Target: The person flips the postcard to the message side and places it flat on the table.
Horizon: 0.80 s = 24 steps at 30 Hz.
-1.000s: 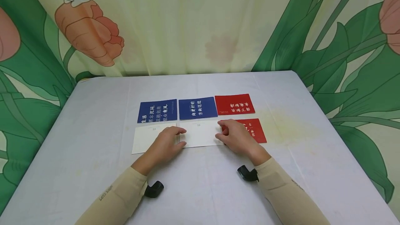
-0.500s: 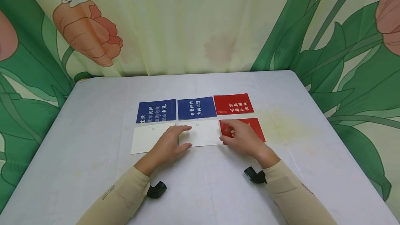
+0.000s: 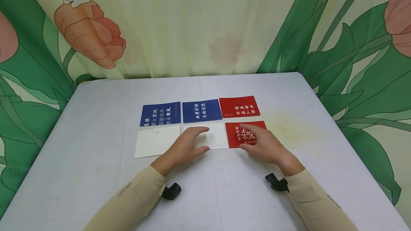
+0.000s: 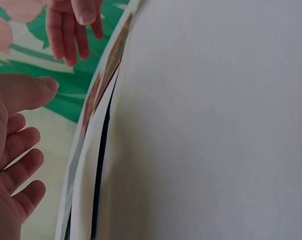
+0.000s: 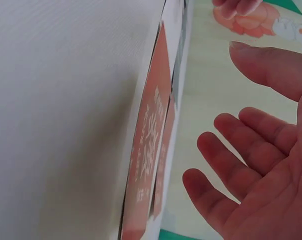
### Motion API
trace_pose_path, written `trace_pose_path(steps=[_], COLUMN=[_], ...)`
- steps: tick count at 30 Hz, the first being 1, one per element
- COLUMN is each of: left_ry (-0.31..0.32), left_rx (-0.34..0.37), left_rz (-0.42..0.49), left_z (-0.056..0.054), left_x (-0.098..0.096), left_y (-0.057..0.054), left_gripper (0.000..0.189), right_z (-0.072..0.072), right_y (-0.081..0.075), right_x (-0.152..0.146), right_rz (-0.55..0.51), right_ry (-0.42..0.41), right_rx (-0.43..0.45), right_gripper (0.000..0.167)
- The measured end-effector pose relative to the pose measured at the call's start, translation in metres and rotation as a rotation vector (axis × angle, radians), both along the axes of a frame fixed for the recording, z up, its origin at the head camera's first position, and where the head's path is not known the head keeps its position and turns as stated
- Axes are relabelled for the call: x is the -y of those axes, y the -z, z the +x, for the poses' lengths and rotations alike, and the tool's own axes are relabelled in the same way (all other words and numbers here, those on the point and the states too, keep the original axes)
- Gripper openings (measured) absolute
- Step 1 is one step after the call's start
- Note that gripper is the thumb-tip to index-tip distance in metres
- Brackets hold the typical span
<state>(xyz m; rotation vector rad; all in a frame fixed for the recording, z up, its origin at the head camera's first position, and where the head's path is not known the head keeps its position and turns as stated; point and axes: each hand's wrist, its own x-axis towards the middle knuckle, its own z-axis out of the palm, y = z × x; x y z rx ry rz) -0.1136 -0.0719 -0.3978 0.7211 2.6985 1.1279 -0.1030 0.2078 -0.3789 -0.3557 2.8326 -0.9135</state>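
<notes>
Six-sided talk aside, several cards lie flat in two rows. My left hand (image 3: pixel 184 147) hovers over the middle white card (image 3: pixel 218 136), covering part of it, with thumb and fingers apart and nothing held. Left of it lies another white card (image 3: pixel 155 142). My right hand (image 3: pixel 266 147) is above the near red card (image 3: pixel 234 138), which bears white lettering; its fingers (image 5: pixel 211 150) are relaxed and hold nothing. In the back row are a blue card (image 3: pixel 160 113), a second blue card (image 3: pixel 202 111) and another red card (image 3: pixel 239 106).
A white cloth covers the table (image 3: pixel 96 124). Behind it hangs a curtain (image 3: pixel 192 27) printed with leaves, flowers and a carrot. A black wrist camera mount (image 3: pixel 171 191) sticks out from the left sleeve, and another mount (image 3: pixel 277 183) from the right.
Both hands have moved to the right. The right hand has left the edge of the middle white card, and more of the near red card shows. The cards look unmoved.
</notes>
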Motion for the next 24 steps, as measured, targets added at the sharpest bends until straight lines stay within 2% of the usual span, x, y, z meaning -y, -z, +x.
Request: trace_pose_path(steps=[7,13,17,24], left_ry=[0.051,0.079,0.089,0.103], left_rx=[0.018,0.017,0.012,-0.006], left_rz=[0.012,0.004,-0.010,-0.053], left_z=[-0.003,-0.003,-0.004,-0.012], left_x=[-0.019,-0.031,-0.038,-0.055], left_y=[0.002,0.006,0.005,-0.003], left_gripper=[0.059,0.058,0.059,0.060], right_z=[0.002,0.002,0.002,-0.001], right_y=[0.005,0.006,0.006,0.007], right_x=[-0.012,-0.021,-0.025,-0.032], right_rz=[-0.013,-0.003,0.005,0.005], right_ry=[0.059,0.059,0.057,0.072], right_rx=[0.039,0.026,0.025,0.046], right_gripper=[0.070,0.070,0.070,0.069])
